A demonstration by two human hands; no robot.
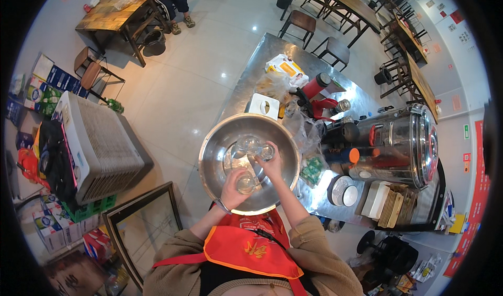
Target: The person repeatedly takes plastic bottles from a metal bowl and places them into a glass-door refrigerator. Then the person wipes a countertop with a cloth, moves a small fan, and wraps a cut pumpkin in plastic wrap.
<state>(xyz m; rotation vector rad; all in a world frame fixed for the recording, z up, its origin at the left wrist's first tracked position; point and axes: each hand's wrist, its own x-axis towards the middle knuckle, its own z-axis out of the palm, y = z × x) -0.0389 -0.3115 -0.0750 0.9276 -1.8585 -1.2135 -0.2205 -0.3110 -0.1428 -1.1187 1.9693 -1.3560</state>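
Before me is a large stainless steel basin with clear glasses inside it. My left hand is inside the near left of the basin, its fingers around a clear glass. On the right, my right hand grips another small glass. Further clear glasses sit together just beyond, close to the glass in my right hand; whether they touch it I cannot tell.
Beyond the basin's right side, a metal table bears a white tissue box, plastic bags, a red thermos, stacked bowls and a large steel urn. A grey appliance and a framed panel stand left. A person sits far off.
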